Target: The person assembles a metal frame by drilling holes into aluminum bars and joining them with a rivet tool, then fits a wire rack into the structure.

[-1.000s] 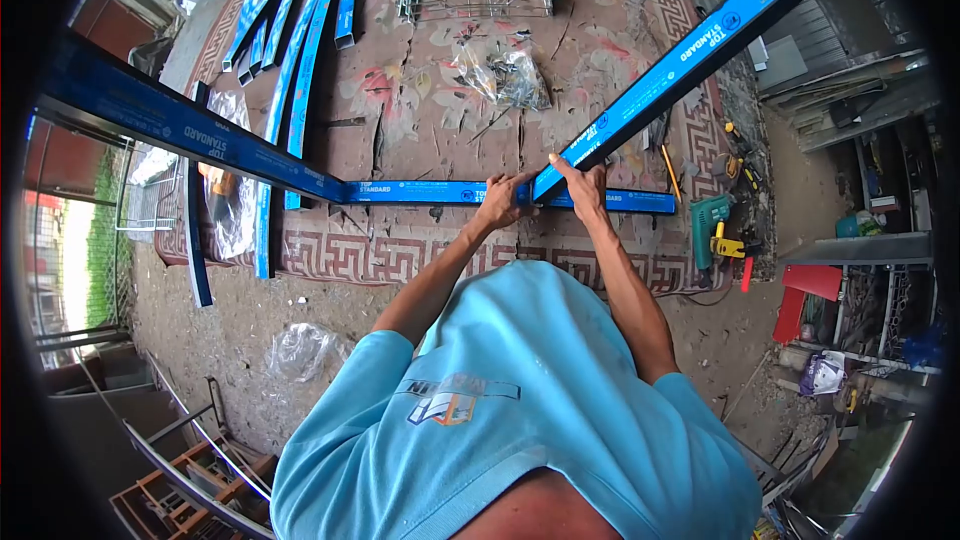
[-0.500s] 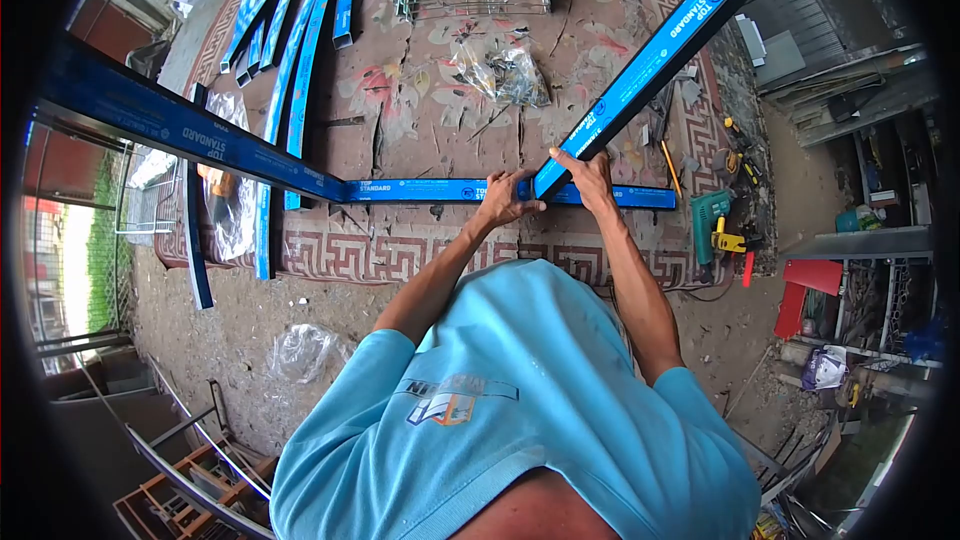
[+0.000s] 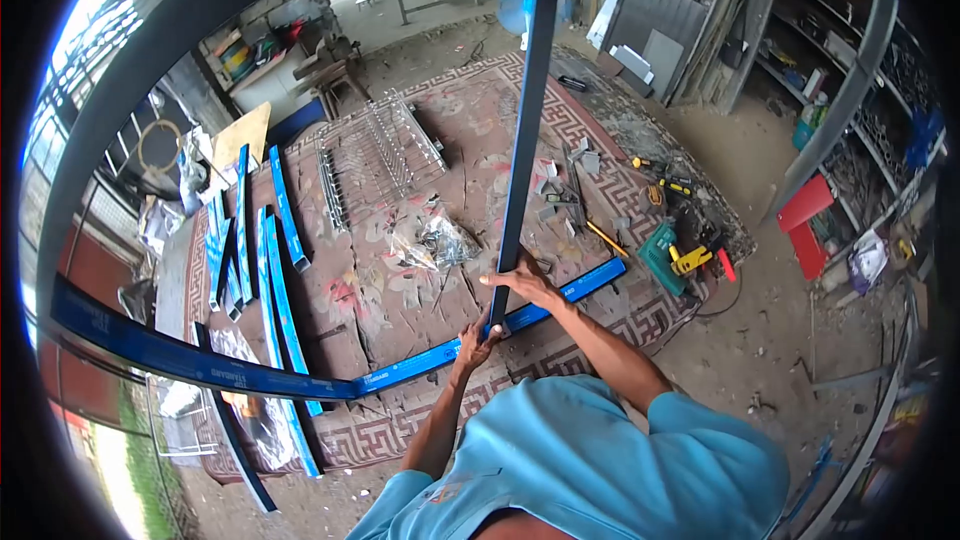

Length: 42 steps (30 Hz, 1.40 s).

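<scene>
1. Left hand [image 3: 478, 342]: closed around the foot of the upright blue bar [image 3: 522, 140], where it meets the flat blue bar [image 3: 420, 365] lying on the rug [image 3: 370, 310].
2. Upright blue bar: long, stiff metal profile. Probably light but tippy, and the film wrap looks slick. Best held low, near the joint.
3. Right hand [image 3: 527, 285]: just above the left hand, fingers wrapped on the same bar, arm stretched forward.
4. Green drill [image 3: 660, 255]: right of the right hand, well apart.

White lettering on the blue rail [image 3: 400, 372] is too small to read.
</scene>
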Available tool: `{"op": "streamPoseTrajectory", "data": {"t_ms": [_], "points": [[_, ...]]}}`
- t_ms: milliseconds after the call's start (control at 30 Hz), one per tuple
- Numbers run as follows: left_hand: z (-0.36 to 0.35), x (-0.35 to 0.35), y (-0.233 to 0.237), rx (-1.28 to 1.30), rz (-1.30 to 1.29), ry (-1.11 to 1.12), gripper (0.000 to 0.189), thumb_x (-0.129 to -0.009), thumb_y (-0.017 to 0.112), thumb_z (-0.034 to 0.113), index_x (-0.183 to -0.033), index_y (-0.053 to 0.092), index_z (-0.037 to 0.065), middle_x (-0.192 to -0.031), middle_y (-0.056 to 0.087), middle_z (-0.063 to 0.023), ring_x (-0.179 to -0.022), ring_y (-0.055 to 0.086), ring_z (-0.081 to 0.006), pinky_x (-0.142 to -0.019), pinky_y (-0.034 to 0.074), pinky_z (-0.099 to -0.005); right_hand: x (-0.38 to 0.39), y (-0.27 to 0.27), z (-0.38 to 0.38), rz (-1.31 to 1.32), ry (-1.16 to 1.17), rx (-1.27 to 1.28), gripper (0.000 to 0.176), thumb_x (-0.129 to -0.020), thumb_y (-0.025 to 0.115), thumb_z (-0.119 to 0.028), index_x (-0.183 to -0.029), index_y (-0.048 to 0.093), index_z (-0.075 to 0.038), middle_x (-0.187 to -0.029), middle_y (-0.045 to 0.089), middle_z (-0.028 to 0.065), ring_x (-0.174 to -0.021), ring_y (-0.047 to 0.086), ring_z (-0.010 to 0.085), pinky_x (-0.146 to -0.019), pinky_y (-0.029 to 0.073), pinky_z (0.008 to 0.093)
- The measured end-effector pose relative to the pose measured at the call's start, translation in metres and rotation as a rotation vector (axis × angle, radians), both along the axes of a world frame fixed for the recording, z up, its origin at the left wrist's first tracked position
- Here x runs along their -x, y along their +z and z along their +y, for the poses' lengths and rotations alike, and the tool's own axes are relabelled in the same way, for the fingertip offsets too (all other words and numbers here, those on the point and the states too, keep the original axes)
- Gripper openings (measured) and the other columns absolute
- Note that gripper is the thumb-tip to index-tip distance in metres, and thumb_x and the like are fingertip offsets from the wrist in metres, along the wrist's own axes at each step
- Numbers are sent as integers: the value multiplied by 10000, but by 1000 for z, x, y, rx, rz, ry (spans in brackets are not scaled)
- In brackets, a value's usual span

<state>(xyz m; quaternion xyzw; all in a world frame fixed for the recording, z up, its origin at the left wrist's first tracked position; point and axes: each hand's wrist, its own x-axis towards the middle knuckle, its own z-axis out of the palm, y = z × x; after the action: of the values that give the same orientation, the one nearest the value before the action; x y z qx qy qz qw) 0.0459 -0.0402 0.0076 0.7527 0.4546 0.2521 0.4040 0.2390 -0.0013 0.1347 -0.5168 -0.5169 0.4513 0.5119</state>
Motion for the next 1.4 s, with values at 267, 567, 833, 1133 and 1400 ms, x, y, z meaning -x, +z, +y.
{"op": "streamPoseTrajectory", "data": {"t_ms": [267,567,833,1133,1400], "points": [[-14,-9,4,-129,114,145,658,-805,595,581,-1232,553,82,-1077,622,-152,-1038,531,-311,-1015,243,-469,26,-11,-19,-362,-441,-60,811,-628,816,-517,-1089,469,53,-937,585,221,-909,602,346,-776,486,419],[5,2,-8,107,-77,-24,735,-759,576,682,-1228,558,116,-1112,619,-192,-1136,519,-336,-1031,237,-494,-25,67,-22,152,203,7,314,-714,727,-90,-1007,646,-11,-966,653,79,-887,601,164,-842,452,290],[-8,-2,2,-60,-9,103,728,-771,540,694,-1187,563,98,-1007,618,-198,-1048,537,-360,-993,265,-474,19,95,-25,158,-96,-211,763,-794,731,-144,-1385,279,27,-1257,447,130,-1120,463,224,-988,351,331],[-13,-10,8,-105,122,85,752,-700,643,663,-1182,573,90,-1013,620,-166,-1054,525,-341,-994,275,-462,1,111,-10,-8,-89,-119,664,-654,750,-96,-1224,423,-2,-1074,551,118,-967,533,202,-872,424,326],[-14,-9,22,-88,159,95,895,-592,720,677,-1281,503,150,-1026,620,-162,-1070,522,-327,-1021,252,-448,-25,115,-17,254,161,3,661,-594,705,-52,-1205,454,-39,-1082,572,105,-1044,543,218,-901,438,342]]}}
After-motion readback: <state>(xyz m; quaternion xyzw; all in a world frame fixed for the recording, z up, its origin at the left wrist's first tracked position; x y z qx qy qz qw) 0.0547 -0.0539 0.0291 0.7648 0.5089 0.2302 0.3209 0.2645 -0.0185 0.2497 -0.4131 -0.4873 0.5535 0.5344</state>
